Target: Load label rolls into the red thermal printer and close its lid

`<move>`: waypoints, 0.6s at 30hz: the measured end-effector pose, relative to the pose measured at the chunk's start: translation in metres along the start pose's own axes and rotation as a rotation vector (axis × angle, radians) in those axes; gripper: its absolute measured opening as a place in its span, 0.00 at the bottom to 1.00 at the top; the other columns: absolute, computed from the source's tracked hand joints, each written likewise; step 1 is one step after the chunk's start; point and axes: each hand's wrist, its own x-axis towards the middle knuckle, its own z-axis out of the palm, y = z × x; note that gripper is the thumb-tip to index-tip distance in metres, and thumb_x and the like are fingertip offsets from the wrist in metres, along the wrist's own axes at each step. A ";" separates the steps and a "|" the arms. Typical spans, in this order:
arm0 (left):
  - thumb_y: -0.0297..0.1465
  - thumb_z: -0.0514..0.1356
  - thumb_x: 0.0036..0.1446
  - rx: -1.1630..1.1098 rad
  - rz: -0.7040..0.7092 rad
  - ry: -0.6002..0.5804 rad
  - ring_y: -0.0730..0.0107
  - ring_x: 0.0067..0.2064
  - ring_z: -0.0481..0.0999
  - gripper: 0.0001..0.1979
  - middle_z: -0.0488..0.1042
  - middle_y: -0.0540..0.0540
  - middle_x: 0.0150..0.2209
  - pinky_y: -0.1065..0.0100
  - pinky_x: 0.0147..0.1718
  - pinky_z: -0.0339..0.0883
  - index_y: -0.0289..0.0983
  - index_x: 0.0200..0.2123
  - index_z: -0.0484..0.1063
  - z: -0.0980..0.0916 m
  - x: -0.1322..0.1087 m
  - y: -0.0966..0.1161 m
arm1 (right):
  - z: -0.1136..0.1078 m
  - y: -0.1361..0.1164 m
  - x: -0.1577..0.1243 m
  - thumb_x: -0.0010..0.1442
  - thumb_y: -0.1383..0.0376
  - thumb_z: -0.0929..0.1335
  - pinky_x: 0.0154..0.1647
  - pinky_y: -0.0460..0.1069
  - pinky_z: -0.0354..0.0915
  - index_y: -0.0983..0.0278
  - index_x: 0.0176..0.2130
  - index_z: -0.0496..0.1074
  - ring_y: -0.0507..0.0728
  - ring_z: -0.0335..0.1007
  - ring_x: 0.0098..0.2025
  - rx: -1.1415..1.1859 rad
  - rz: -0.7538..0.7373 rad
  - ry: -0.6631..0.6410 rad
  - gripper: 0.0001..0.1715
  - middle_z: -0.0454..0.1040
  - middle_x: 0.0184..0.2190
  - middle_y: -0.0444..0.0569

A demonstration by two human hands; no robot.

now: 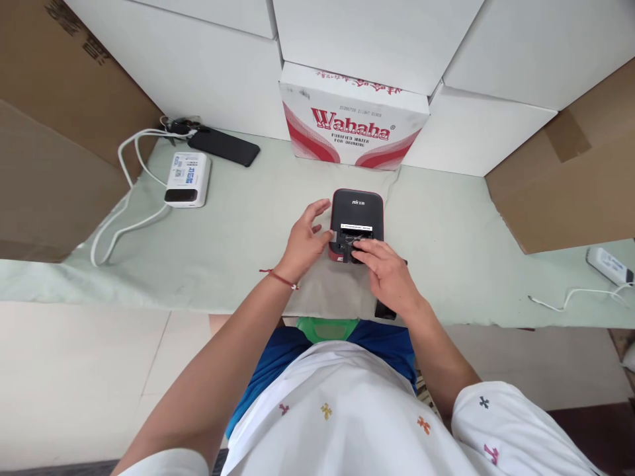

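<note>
"Where the two hands meet, what is that?"

"A black, red-edged device [358, 213], sitting mid-scene on the pale green cloth [248, 244]."

"And the hands?"

"The left hand [308, 239] is open, fingers apart, thumb at the device's left side. The right hand [389, 270] bends its fingers over the near end; whether they grip the dark piece [348, 250] there, I can't tell."

"Farther out?"

"A Wahaha carton [354, 125] on the far side; far left, a white cabled unit [191, 177] and a flat black object [225, 145]."
</note>
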 end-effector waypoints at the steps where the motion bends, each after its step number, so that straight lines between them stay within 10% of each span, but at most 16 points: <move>1: 0.28 0.66 0.57 -0.046 -0.043 0.007 0.40 0.83 0.66 0.41 0.69 0.36 0.79 0.35 0.74 0.71 0.45 0.75 0.67 -0.001 0.002 -0.003 | 0.004 0.000 -0.008 0.70 0.79 0.61 0.77 0.66 0.72 0.65 0.63 0.84 0.64 0.76 0.72 0.055 -0.029 0.030 0.33 0.84 0.67 0.59; 11: 0.30 0.71 0.57 -0.117 -0.074 -0.155 0.34 0.87 0.55 0.54 0.42 0.47 0.90 0.26 0.78 0.60 0.60 0.83 0.56 -0.016 0.014 -0.016 | 0.012 0.005 -0.029 0.69 0.79 0.63 0.80 0.71 0.68 0.58 0.69 0.79 0.63 0.73 0.77 0.154 -0.066 0.032 0.38 0.80 0.72 0.56; 18: 0.36 0.72 0.62 0.002 -0.024 -0.110 0.38 0.86 0.57 0.50 0.48 0.43 0.88 0.32 0.80 0.61 0.54 0.83 0.55 -0.015 0.009 -0.033 | -0.009 0.003 0.008 0.77 0.73 0.58 0.61 0.55 0.82 0.64 0.66 0.81 0.58 0.90 0.54 0.052 0.169 -0.008 0.31 0.83 0.68 0.59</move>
